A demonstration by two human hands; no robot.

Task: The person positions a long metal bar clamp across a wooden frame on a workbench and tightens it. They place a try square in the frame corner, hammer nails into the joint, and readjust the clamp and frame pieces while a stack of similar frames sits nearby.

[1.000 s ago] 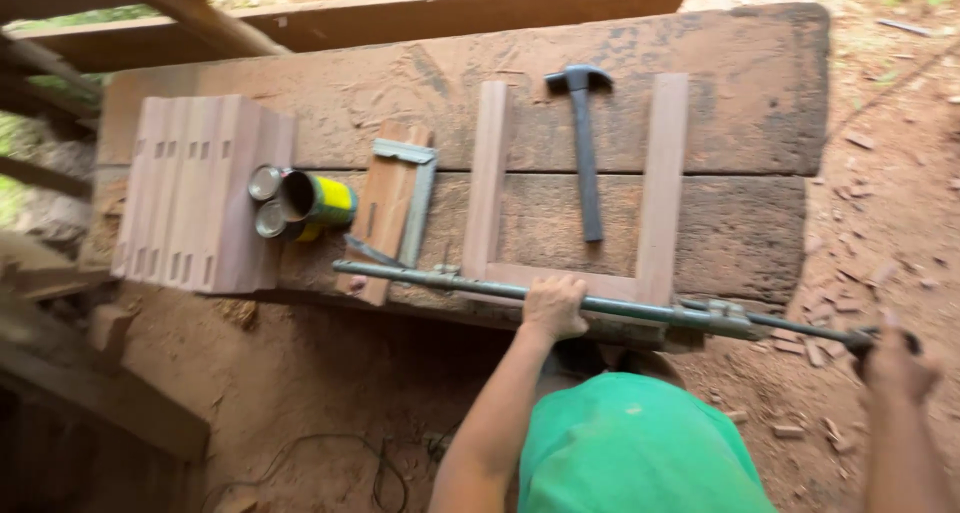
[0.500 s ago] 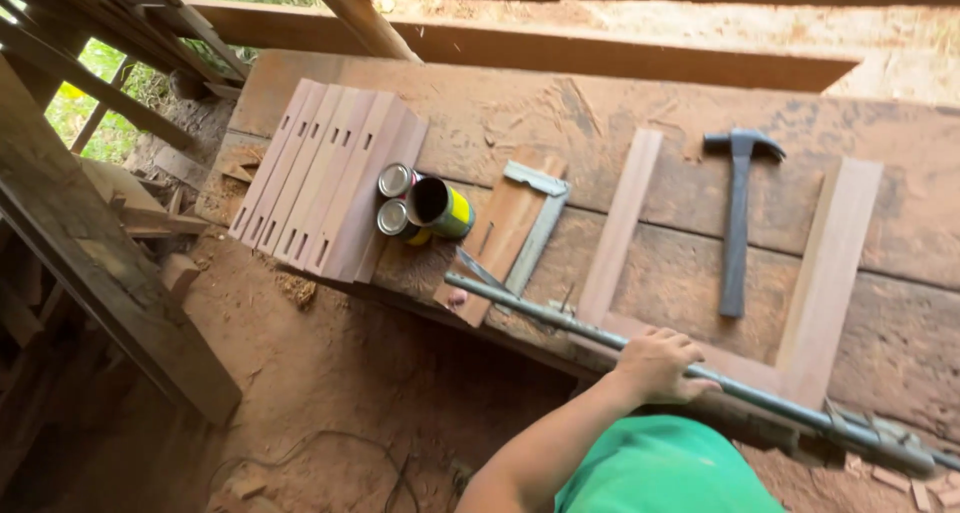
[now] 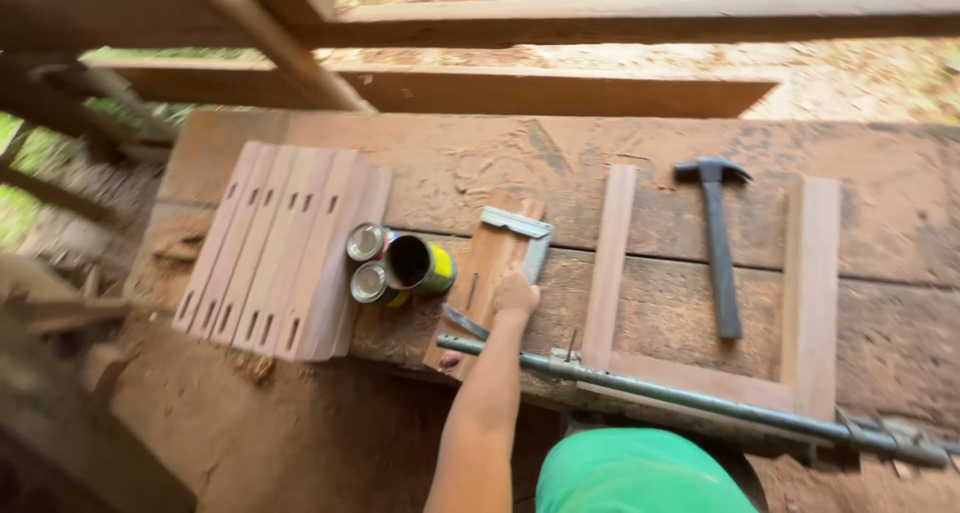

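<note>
Left hand (image 3: 515, 295) reaches up from the lower centre of the frame and rests on the metal try square (image 3: 522, 238), which lies on a short wooden board (image 3: 482, 273) at the middle of the tabletop (image 3: 620, 143). The fingers lie close together over the square's blade; whether they grip it or only press on it cannot be told. No second hand is in view.

Just left of the hand, three cans (image 3: 400, 263) lie on their sides, touching one another; the largest is open and dark inside, with a yellow band. Left of the cans, a row of mortised wooden slats (image 3: 280, 248) lies packed side by side, running from upper centre to lower left.

Right of the hand, a U-shaped wooden frame (image 3: 700, 378) lies flat, its two uprights pointing toward the top of the frame. A hammer (image 3: 718, 243) lies between those uprights, head toward the top. A long metal bar clamp (image 3: 700, 405) runs along the lower edge of the tabletop, from below the hand to the lower right, against the frame's bottom rail.
</note>
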